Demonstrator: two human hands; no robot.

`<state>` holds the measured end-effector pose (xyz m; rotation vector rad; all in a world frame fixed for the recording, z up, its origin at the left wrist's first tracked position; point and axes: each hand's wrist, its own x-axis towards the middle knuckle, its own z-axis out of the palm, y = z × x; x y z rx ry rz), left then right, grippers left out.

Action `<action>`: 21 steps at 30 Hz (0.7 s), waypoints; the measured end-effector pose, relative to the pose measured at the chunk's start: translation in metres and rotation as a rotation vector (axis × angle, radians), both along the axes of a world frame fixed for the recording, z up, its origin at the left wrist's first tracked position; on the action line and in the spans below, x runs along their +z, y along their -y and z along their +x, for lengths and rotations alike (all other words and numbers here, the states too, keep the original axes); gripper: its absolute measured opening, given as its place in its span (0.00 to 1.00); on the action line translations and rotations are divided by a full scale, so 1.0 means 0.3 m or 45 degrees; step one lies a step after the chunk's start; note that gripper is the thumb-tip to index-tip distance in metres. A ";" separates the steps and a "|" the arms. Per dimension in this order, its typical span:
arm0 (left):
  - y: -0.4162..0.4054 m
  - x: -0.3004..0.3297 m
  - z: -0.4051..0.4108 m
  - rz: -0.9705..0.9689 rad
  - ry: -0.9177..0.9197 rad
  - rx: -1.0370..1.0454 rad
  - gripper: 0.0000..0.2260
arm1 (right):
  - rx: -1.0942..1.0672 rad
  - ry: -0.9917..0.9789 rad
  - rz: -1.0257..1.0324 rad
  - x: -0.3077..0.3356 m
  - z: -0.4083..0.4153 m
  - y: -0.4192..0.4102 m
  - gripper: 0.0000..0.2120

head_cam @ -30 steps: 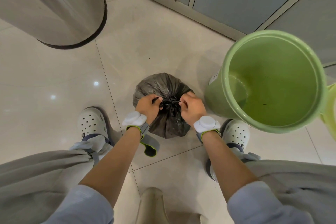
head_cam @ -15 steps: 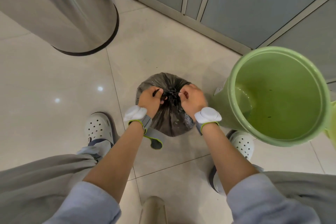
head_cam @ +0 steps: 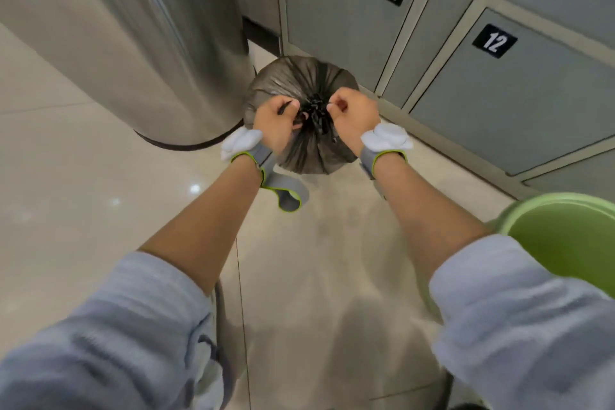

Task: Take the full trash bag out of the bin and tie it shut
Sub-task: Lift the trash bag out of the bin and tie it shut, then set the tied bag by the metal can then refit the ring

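Note:
A full dark grey trash bag (head_cam: 301,80) sits out of the bin, its neck gathered into a black bunched knot at the top. My left hand (head_cam: 274,121) grips a strand of the bag's neck on the left of the knot. My right hand (head_cam: 354,115) pinches another strand on the right of it. Both fists are curled tight, pulling apart. The green bin (head_cam: 562,240) stands at the lower right, its inside showing no bag.
A tall steel cylinder (head_cam: 149,43) stands at the left, close to the bag. Grey locker doors (head_cam: 499,76) numbered 06 and 12 line the back and right. Pale tiled floor (head_cam: 66,193) spreads to the left.
The view has risen and tilted forward, so my shoes have dropped out of sight. The bag now appears farther ahead, near the lockers. Both hands keep gripping the strands at the knot.

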<state>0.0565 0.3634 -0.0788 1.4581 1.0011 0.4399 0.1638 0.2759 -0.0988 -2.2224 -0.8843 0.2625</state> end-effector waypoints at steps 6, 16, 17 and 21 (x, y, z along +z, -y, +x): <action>-0.156 -0.147 0.117 0.068 0.026 -0.028 0.05 | -0.025 0.014 0.072 -0.115 0.135 -0.160 0.04; -0.153 -0.224 0.132 -0.047 -0.113 -0.019 0.13 | -0.095 -0.115 -0.025 -0.239 0.152 -0.206 0.07; -0.153 -0.222 0.129 -0.072 -0.126 -0.048 0.14 | -0.111 -0.138 -0.027 -0.236 0.147 -0.210 0.09; -0.136 -0.201 0.112 -0.108 -0.221 -0.147 0.16 | -0.097 -0.231 -0.058 -0.198 0.114 -0.171 0.10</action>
